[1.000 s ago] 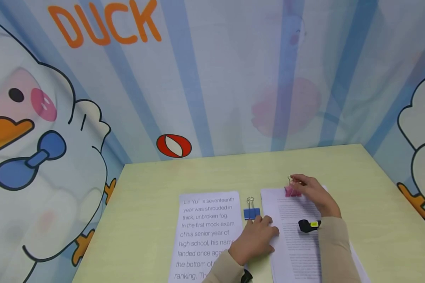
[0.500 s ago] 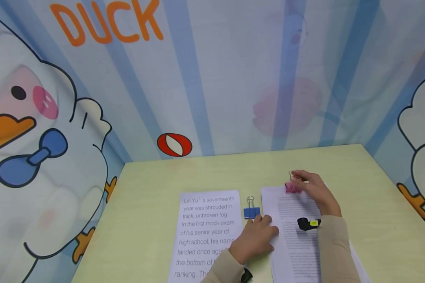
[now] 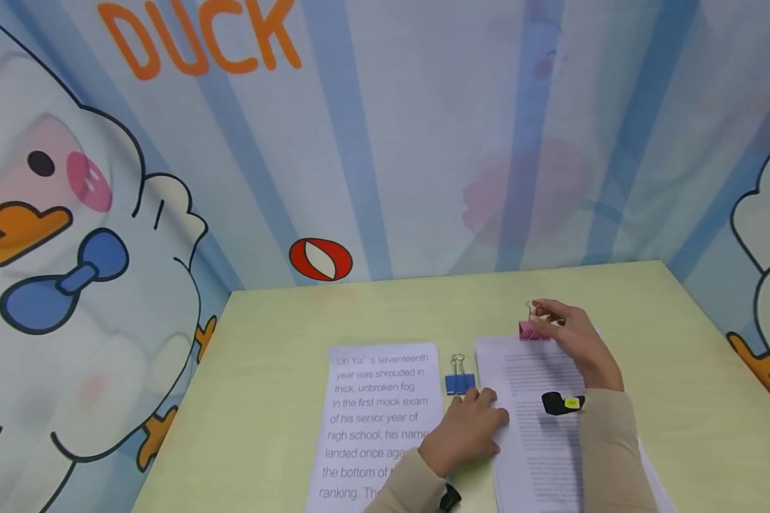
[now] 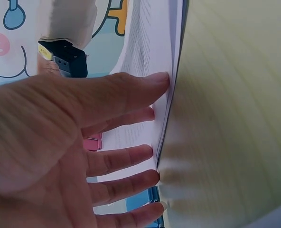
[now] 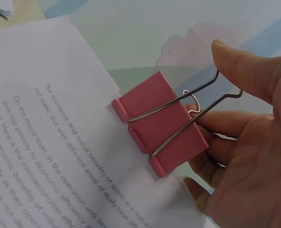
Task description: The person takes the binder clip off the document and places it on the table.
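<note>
In the head view, my right hand (image 3: pixel 582 349) is at the far edge of a thick paper stack (image 3: pixel 513 406), holding a pink binder clip (image 5: pixel 164 126). The right wrist view shows the thumb at the end of one wire handle and curled fingers behind the other. The clip's lips overlap the top page's edge; whether they bite the paper I cannot tell. My left hand (image 3: pixel 465 431) lies along the stack's left side. Its thumb (image 4: pixel 131 90) and extended fingers touch the sheets' edges. Beside those fingertips lies a blue binder clip (image 3: pixel 460 384), partly hidden in the left wrist view.
Left of the blue clip, a large-print sheet (image 3: pixel 375 420) lies on the pale wooden table (image 3: pixel 276 370), partly covered by the left sleeve. A duck-printed curtain (image 3: pixel 411 142) stands along the table's back and sides.
My right hand and the pink binder clip have shifted away from me, from over the page's top to its far edge. My left hand stays against the stack. The head view has tilted slightly.
</note>
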A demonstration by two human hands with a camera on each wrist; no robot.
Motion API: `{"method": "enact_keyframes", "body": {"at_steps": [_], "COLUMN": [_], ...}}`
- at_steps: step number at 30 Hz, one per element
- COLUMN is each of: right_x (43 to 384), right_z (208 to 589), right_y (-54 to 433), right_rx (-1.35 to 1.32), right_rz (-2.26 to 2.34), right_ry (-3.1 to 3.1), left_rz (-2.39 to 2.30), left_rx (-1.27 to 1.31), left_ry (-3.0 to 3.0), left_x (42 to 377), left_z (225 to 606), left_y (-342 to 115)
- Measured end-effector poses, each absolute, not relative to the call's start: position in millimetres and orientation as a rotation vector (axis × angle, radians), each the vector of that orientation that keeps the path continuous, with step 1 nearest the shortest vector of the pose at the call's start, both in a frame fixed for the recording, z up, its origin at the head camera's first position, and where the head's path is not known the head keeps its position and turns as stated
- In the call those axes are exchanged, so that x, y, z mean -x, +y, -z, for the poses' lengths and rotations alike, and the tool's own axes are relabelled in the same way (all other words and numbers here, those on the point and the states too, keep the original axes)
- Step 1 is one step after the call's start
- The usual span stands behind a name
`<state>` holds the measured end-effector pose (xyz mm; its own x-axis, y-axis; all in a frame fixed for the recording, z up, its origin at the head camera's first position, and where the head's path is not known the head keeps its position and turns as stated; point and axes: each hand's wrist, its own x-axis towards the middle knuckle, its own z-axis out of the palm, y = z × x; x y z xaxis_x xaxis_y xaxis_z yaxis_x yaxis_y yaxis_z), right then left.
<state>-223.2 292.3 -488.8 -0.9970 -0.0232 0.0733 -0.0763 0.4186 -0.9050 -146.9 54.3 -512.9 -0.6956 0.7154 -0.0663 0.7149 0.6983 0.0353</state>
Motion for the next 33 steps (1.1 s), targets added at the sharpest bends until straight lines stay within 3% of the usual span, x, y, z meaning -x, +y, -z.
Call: {"method": "enact_keyframes", "body": {"at_steps": [33], "right_x": [208], "right_z": [471], "right_y": [297], "right_rx": [0.069], "right_rz": [-1.802], "right_ry": [-2.59], "left_rz": [-0.059], "left_rx": [-1.17], "left_ry": [2.834], "left_x": [144], "left_z": [517], "left_y": [56]}}
